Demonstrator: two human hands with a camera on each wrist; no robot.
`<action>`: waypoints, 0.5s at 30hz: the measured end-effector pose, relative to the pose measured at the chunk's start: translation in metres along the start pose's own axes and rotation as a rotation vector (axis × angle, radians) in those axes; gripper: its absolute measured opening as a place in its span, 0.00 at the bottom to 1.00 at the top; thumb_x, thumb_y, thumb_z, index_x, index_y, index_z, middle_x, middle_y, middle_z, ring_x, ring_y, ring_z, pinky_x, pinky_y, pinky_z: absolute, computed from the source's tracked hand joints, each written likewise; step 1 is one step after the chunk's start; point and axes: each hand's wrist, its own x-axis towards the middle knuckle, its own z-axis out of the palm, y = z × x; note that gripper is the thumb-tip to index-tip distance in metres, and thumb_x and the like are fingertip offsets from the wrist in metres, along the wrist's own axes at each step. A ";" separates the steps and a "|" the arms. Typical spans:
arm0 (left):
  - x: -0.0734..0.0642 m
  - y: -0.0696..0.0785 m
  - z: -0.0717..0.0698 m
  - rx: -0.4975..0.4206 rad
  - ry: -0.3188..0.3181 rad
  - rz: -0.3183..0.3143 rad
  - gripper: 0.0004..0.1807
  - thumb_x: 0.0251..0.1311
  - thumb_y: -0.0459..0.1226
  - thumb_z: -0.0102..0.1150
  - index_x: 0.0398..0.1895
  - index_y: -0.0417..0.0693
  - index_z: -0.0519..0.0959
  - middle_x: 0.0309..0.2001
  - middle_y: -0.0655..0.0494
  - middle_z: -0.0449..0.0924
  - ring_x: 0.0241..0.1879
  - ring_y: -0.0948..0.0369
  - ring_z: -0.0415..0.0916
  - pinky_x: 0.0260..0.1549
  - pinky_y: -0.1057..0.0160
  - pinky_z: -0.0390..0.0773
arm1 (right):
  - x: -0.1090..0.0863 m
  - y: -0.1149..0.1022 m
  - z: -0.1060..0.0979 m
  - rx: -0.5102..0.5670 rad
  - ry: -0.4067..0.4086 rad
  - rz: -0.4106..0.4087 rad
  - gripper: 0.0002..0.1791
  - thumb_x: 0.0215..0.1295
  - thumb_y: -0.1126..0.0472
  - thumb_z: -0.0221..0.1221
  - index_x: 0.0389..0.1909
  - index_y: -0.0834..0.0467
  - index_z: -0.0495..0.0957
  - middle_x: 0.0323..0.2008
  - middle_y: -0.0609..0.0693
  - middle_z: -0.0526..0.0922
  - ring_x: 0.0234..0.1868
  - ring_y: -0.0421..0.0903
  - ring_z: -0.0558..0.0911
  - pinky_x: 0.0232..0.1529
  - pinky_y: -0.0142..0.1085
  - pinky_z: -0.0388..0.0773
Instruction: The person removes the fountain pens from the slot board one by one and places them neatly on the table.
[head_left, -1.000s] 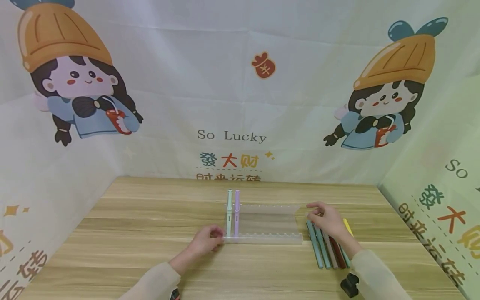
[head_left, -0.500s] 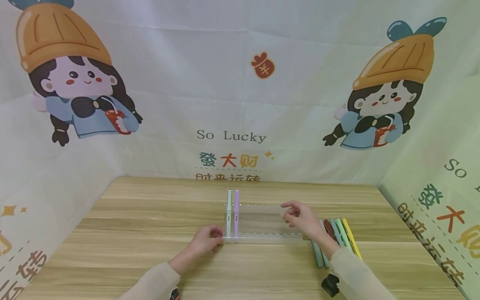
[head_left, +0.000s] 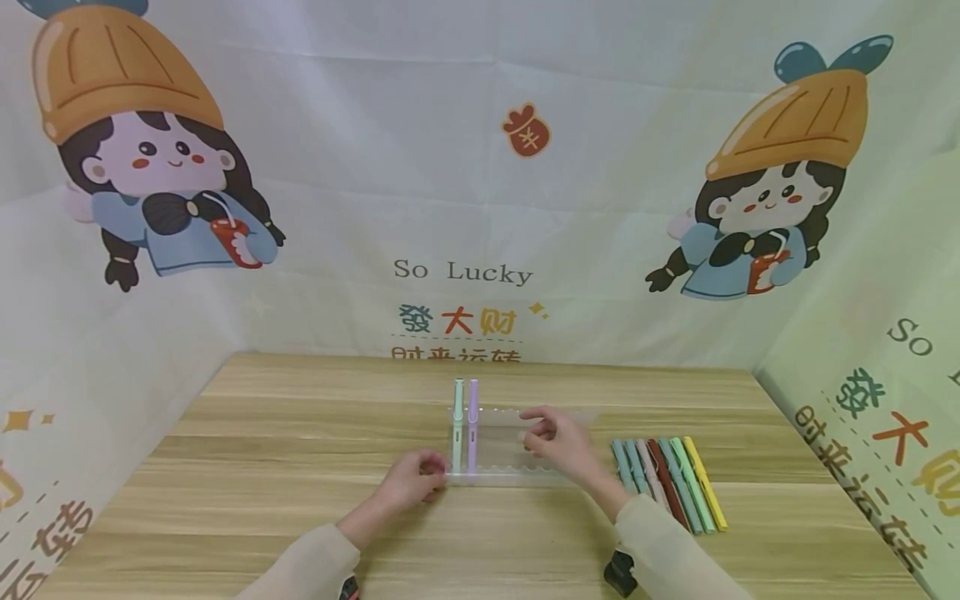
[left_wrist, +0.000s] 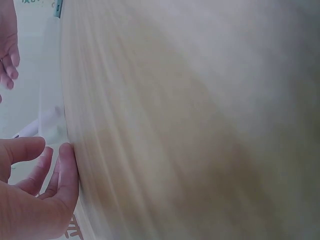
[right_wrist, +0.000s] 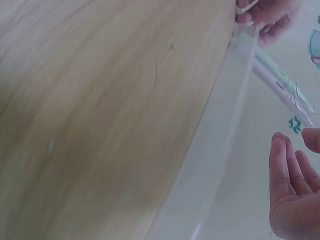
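A clear pen rack (head_left: 517, 478) with scalloped rails stands on the table. A pale mint pen (head_left: 458, 425) and a lilac pen (head_left: 472, 427) lie side by side across its left end. My left hand (head_left: 408, 482) holds the rack's front left corner, thumb and fingertips at the end of the front rail in the left wrist view. Over the right half of the rack hovers my right hand (head_left: 561, 448); in the right wrist view its fingers (right_wrist: 280, 165) are extended, thumb apart, with nothing between them.
To the right of the rack lies a row of capped pens: several grey-teal ones (head_left: 637, 467), a dusty pink one (head_left: 652, 471), a dark red one (head_left: 669, 483), a mint green one (head_left: 693, 487) and a yellow one (head_left: 707, 485). A printed cloth (head_left: 360, 167) hangs behind the table.
My right hand has moved left from above the row of loose pens to over the rack, uncovering the row. My left hand stays at the rack's corner.
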 end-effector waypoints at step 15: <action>0.002 -0.002 0.001 -0.008 -0.003 0.005 0.07 0.51 0.23 0.51 0.35 0.28 0.71 0.26 0.50 0.72 0.25 0.59 0.71 0.24 0.61 0.76 | 0.009 0.001 0.040 0.092 0.013 -0.058 0.21 0.54 0.71 0.56 0.51 0.68 0.67 0.35 0.62 0.78 0.34 0.50 0.78 0.32 0.33 0.77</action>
